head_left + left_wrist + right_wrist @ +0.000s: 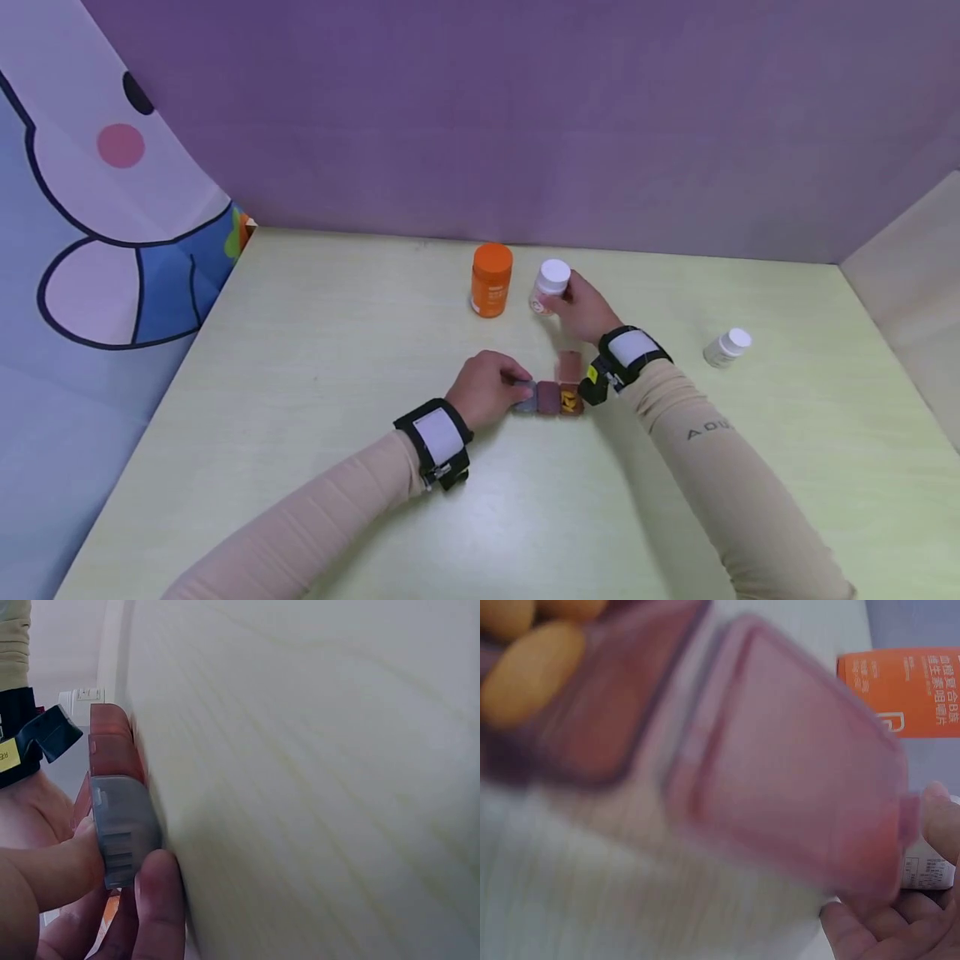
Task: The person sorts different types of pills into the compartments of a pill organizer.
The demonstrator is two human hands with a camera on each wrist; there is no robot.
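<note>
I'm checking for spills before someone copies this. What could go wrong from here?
The left hand pinches the pill organizer at its grey end; a jerk might spill the orange tablets from the open compartment.
The right wrist device sits near the open lid and might snag it.
The right hand holds a white-capped bottle beside the orange bottle, which a sideways move could topple.

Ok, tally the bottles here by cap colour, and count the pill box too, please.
Orange-capped bottle: 1
White-capped bottles: 2
Pill box: 1
Total: 4
</note>
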